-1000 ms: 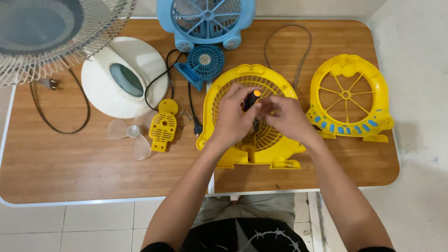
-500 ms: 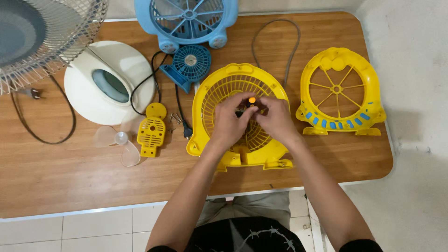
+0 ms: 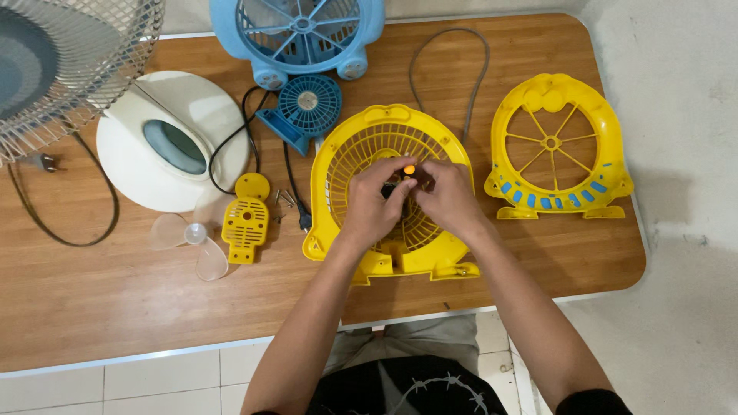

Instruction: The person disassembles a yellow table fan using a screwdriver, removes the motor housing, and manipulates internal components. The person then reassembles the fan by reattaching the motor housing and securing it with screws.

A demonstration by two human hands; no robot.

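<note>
A yellow fan housing (image 3: 361, 146) with a round grille lies flat on the wooden table (image 3: 115, 300). Both my hands meet over its hub. My left hand (image 3: 374, 209) and my right hand (image 3: 448, 198) have their fingertips pinched together around a small orange-tipped tool (image 3: 409, 169) that stands at the grille's centre. A dark part under the fingers is mostly hidden. My forearms cover the housing's lower middle.
A yellow front cover with blue marks (image 3: 555, 150) lies at the right. A small blue fan (image 3: 307, 104), a large blue fan housing (image 3: 296, 34), a white base (image 3: 165, 142), a wire fan guard (image 3: 61, 61), a yellow plate (image 3: 246, 219), a clear blade (image 3: 188, 238), loose screws (image 3: 284, 198) and cords lie left.
My hands stay pinched at the hub with only small finger shifts. The view has drifted, so everything sits a little further left in the frame.
</note>
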